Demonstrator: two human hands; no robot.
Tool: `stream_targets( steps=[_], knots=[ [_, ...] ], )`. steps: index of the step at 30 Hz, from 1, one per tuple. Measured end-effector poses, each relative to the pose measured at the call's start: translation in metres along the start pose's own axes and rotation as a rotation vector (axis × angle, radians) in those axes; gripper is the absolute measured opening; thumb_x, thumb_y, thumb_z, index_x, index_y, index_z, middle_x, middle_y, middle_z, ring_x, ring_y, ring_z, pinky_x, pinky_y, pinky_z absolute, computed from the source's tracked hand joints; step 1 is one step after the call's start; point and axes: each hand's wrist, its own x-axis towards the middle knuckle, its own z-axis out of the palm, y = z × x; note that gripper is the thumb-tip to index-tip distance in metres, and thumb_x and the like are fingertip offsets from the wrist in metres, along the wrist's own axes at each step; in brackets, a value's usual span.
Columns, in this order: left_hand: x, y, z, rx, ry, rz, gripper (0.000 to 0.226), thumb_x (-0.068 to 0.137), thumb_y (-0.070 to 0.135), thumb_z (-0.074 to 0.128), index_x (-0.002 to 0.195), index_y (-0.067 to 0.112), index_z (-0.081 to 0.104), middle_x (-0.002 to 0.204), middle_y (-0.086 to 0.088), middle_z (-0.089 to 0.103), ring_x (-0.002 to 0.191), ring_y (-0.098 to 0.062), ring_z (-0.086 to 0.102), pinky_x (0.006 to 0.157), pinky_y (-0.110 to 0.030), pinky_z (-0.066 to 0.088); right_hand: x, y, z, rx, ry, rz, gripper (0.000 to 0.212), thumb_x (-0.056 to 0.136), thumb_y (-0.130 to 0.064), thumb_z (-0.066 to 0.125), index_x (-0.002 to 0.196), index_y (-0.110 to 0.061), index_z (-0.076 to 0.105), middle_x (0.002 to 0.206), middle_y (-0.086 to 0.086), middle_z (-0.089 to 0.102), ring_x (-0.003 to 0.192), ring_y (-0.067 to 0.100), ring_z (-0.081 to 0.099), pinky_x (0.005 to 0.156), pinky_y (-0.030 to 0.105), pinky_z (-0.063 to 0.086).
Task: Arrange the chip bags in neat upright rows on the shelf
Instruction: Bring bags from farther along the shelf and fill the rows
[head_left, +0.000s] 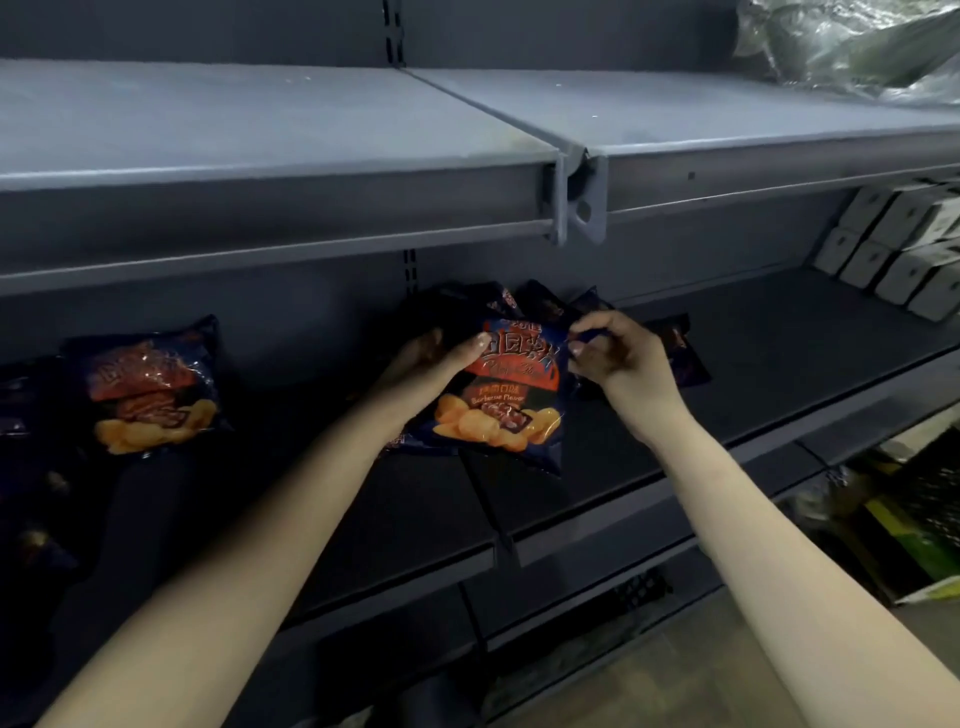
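Between both hands, midway along the lower shelf (779, 358): held chip bag (498, 400), dark blue with a red panel and golden chips printed low on the front. Printed face toward the camera, roughly upright, tilted a little to one side. Bottom corner low over the shelf deck; cannot tell whether touching it.

On its upper left edge, left hand (436, 358), gripping: thumb laid across the front near the top, the other digits out of sight behind the bag. At the upper right corner, right hand (618, 356), fingers (589, 332) bent and closed with the thumb in a pinch on the corner seam.

Just behind the held bag, against the back panel, cluster of dark bags (524, 301), tops poking up at mixed angles, leaning and overlapping. Beyond the right hand and partly hidden by it, one more dark bag (688, 353), low on the deck.

Well apart to the left on the same shelf, second barbecue bag (156, 395), front toward the camera, leaning back. Beside it at the far left edge, further dark bags (21, 410), too dim to read.

Higher up, upper shelf (260, 130) of grey metal, split by a bracket joint near the middle. At the far right of the lower shelf, white boxes (893, 249) stacked in rows. In the top right corner, crumpled clear plastic wrapping (852, 47) on the upper shelf.
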Motion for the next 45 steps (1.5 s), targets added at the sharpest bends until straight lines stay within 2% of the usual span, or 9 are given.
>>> stream_targets(
  steps=[3, 7, 10, 14, 22, 28, 33, 40, 45],
  knots=[
    [-0.005, -0.007, -0.010, -0.082, 0.001, -0.012, 0.046, 0.049, 0.071, 0.069, 0.086, 0.045, 0.066, 0.082, 0.030, 0.068, 0.083, 0.007, 0.063, 0.065, -0.016, 0.047, -0.001, -0.001, 0.016, -0.009, -0.085, 0.013, 0.030, 0.089, 0.003, 0.058, 0.091, -0.027, 0.063, 0.063, 0.012, 0.043, 0.066, 0.016, 0.051, 0.088, 0.045, 0.052],
    [-0.014, -0.023, -0.038, -0.223, 0.171, 0.015, 0.007, 0.079, 0.033, 0.070, 0.078, 0.029, 0.065, 0.067, 0.019, 0.070, 0.062, 0.005, 0.065, 0.048, -0.011, 0.047, -0.004, -0.003, 0.043, 0.225, -0.221, 0.027, 0.032, 0.086, -0.005, 0.060, 0.103, -0.032, 0.059, 0.089, -0.005, 0.059, 0.089, 0.011, 0.058, 0.092, 0.045, 0.051],
    [-0.026, -0.031, -0.058, -0.301, 0.320, 0.011, 0.011, 0.084, 0.024, 0.066, 0.072, 0.026, 0.065, 0.061, 0.017, 0.069, 0.056, 0.004, 0.064, 0.043, -0.010, 0.044, -0.002, -0.004, 0.068, 0.464, -0.319, 0.146, 0.038, 0.081, -0.023, 0.063, 0.117, -0.028, 0.052, 0.108, -0.006, 0.058, 0.104, 0.011, 0.059, 0.088, 0.035, 0.051],
    [-0.044, -0.041, -0.085, -0.287, 0.435, 0.032, 0.007, 0.082, 0.024, 0.067, 0.077, 0.029, 0.067, 0.067, 0.018, 0.070, 0.063, 0.005, 0.065, 0.051, -0.012, 0.047, -0.011, -0.007, 0.110, 0.328, -0.558, 0.275, 0.062, 0.067, -0.049, 0.072, 0.122, -0.041, 0.044, 0.130, -0.004, 0.054, 0.121, 0.017, 0.054, 0.097, 0.041, 0.047],
    [-0.097, -0.058, -0.158, -0.192, 0.608, -0.003, 0.004, 0.080, 0.030, 0.070, 0.084, 0.031, 0.068, 0.085, 0.011, 0.070, 0.086, -0.010, 0.065, 0.076, -0.027, 0.049, -0.032, -0.026, 0.217, 0.263, -0.656, 0.179, 0.051, 0.076, -0.002, 0.073, 0.117, -0.021, 0.050, 0.117, 0.005, 0.064, 0.109, 0.015, 0.062, 0.096, 0.034, 0.049],
    [-0.145, -0.078, -0.194, -0.014, 0.681, 0.119, 0.020, 0.086, 0.025, 0.065, 0.104, 0.032, 0.059, 0.090, 0.029, 0.067, 0.087, 0.016, 0.058, 0.070, 0.000, 0.040, -0.056, -0.025, 0.277, 0.290, -0.663, 0.215, 0.050, 0.075, 0.003, 0.073, 0.115, -0.018, 0.052, 0.116, 0.007, 0.064, 0.108, 0.020, 0.062, 0.097, 0.042, 0.048],
    [-0.165, -0.100, -0.191, 0.212, 0.581, 0.054, 0.078, 0.086, 0.027, 0.065, 0.148, 0.022, 0.019, 0.142, 0.006, 0.043, 0.127, -0.004, 0.041, 0.106, -0.023, 0.033, -0.064, -0.010, 0.300, 0.176, -0.560, 0.290, 0.049, 0.073, 0.001, 0.074, 0.110, -0.023, 0.052, 0.105, -0.005, 0.063, 0.103, 0.015, 0.061, 0.094, 0.038, 0.049],
    [-0.171, -0.141, -0.168, 0.532, 0.511, 0.046, 0.086, 0.086, 0.019, 0.063, 0.149, 0.028, 0.005, 0.158, -0.004, 0.001, 0.136, -0.001, 0.003, 0.098, 0.003, 0.005, -0.068, 0.010, 0.317, 0.196, -0.568, 0.359, 0.052, 0.079, 0.007, 0.065, 0.122, -0.017, 0.049, 0.114, 0.003, 0.063, 0.110, 0.021, 0.060, 0.096, 0.043, 0.048],
    [-0.159, -0.150, -0.164, 0.676, 0.559, 0.038, 0.082, 0.090, 0.022, 0.057, 0.150, 0.020, 0.001, 0.156, -0.006, -0.016, 0.139, -0.010, -0.015, 0.111, -0.023, 0.006, -0.058, 0.014, 0.337, 0.138, -0.524, 0.321, 0.052, 0.081, -0.002, 0.065, 0.128, -0.019, 0.049, 0.118, 0.002, 0.063, 0.108, 0.018, 0.061, 0.087, 0.038, 0.053]
  ],
)
